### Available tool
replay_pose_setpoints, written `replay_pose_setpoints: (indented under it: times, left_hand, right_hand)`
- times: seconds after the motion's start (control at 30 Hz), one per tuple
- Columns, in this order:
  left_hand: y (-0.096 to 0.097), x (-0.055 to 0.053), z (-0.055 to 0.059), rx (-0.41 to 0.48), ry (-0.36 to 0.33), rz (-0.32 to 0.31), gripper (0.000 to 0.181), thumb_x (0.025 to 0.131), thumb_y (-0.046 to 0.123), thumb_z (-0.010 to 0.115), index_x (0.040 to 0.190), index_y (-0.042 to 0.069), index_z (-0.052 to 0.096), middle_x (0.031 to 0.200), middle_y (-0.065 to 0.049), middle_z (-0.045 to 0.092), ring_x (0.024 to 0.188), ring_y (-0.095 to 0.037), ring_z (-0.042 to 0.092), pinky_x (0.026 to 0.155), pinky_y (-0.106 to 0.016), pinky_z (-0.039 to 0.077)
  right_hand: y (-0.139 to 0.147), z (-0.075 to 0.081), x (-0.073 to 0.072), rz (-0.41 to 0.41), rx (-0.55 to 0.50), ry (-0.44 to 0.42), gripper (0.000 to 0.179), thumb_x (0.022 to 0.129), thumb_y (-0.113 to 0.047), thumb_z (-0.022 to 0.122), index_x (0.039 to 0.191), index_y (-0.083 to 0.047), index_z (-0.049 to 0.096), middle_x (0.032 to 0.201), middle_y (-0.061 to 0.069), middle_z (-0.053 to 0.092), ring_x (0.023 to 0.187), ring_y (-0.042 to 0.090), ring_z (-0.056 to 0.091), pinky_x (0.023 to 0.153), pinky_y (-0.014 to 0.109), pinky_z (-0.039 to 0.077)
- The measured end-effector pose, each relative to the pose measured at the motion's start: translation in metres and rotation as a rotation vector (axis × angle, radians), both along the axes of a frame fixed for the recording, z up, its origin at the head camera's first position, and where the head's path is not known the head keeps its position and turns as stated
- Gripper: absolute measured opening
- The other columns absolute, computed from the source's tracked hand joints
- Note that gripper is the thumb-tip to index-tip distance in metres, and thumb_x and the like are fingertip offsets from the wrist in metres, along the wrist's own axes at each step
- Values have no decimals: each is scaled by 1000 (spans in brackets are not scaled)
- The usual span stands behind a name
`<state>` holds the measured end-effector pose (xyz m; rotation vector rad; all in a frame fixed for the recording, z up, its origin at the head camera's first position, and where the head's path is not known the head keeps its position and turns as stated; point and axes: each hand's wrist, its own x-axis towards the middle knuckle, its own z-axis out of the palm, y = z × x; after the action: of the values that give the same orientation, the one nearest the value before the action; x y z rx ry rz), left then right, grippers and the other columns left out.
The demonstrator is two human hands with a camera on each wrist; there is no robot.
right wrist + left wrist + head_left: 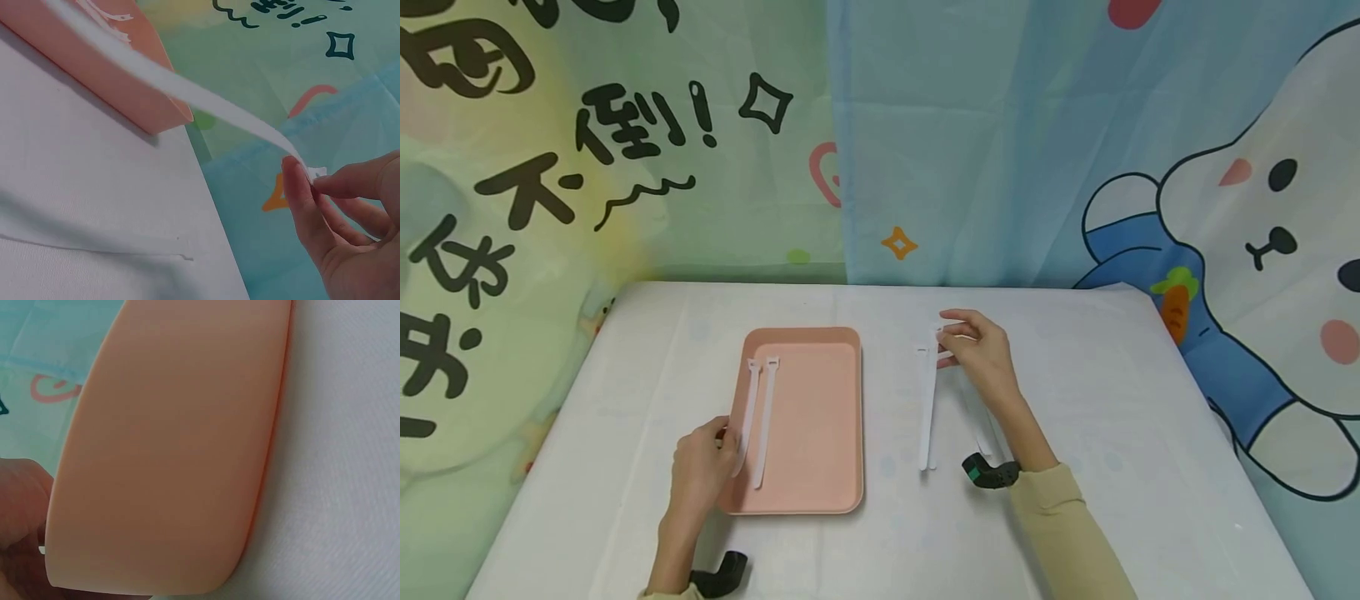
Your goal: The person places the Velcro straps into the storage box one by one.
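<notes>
My right hand point(977, 350) pinches a white strap point(929, 408) near its upper end, between thumb and fingertips. In the right wrist view the held strap point(206, 103) curves away from the fingers toward the tray. Another white strap point(112, 245) lies on the tabletop below. My left hand point(700, 462) grips the left rim of a pink tray point(820, 425). In the left wrist view its fingers point(22, 500) show behind the tray wall point(169, 450). Two white straps with slotted heads, a left one point(750, 408) and a right one point(767, 421), lie lengthwise inside the tray.
A white cloth covers the table point(887, 550). Beneath my right forearm another white strip point(983, 429) shows partly. Black wrist devices, one left point(721, 575) and one right point(991, 472), sit by my wrists. A printed curtain point(955, 150) hangs behind the table's far edge.
</notes>
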<state>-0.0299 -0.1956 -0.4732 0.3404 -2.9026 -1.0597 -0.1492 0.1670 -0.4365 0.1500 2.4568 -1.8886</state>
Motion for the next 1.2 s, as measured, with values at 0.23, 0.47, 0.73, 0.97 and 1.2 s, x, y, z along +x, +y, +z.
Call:
replay_pose_setpoints:
  times: [0.23, 0.47, 0.73, 0.97, 1.2]
  left_hand:
    - [3, -1, -1, -11, 19, 20, 30, 97, 3, 57, 120, -14, 67, 97, -29, 74, 82, -39, 74, 63, -43, 59]
    - [1, -2, -1, -8, -5, 22, 31, 98, 3, 56, 120, -14, 67, 98, -29, 73, 81, -37, 73, 65, -46, 58]
    - [1, -2, -1, -14, -12, 23, 30, 98, 4, 57, 121, -14, 67, 99, -30, 73, 80, -36, 73, 65, -45, 58]
    - [1, -2, -1, -11, 4, 22, 29, 97, 2, 57, 119, -14, 68, 97, -29, 74, 79, -36, 73, 62, -44, 58]
    - [1, -2, -2, -12, -4, 23, 30, 97, 3, 57, 120, -14, 67, 98, -30, 73, 78, -36, 73, 61, -43, 58]
  right_hand:
    - [-9, 2, 3, 34, -34, -1, 35, 99, -14, 67, 133, -12, 65, 114, 17, 67, 91, 27, 71, 78, 43, 62]
    - [-19, 2, 3, 53, -52, 8, 31, 99, -12, 67, 129, -6, 67, 110, 17, 64, 93, 31, 70, 78, 44, 62]
    - [-30, -3, 3, 96, -88, 0, 28, 98, -10, 68, 125, -2, 68, 106, 16, 63, 89, 27, 70, 81, 48, 61]
    - [-39, -4, 3, 115, -105, -5, 31, 98, -9, 68, 127, 2, 67, 105, 15, 64, 86, 23, 70, 80, 46, 61]
    - [-50, -1, 3, 129, -141, 2, 28, 97, -8, 69, 124, 1, 69, 105, 16, 65, 88, 27, 70, 77, 44, 62]
